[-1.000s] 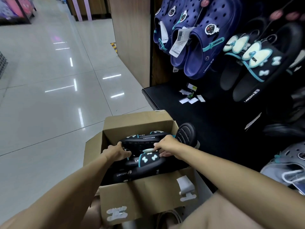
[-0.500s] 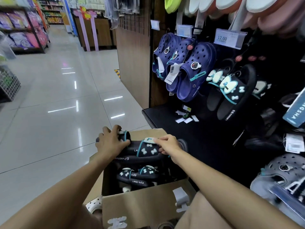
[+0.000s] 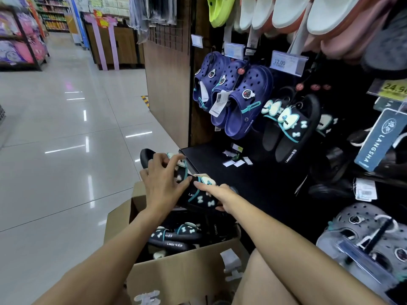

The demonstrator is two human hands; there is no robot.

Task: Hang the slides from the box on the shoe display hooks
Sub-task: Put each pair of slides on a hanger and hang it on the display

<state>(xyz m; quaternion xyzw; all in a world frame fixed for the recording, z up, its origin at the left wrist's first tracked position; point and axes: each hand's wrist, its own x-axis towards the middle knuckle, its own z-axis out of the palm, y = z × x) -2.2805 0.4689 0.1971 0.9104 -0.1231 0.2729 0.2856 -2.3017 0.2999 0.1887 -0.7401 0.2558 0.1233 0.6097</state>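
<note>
Both hands up above cardboard box (image 3: 182, 274), holding pair of black slides (image 3: 198, 194) with teal bow trim. Left hand (image 3: 161, 183) grip curled over top of pair, right hand (image 3: 217, 193) grip pinching near edge. More slides in box (image 3: 174, 238). Matching hung slides (image 3: 290, 126) on display hooks, beside navy clogs (image 3: 237, 97).
</note>
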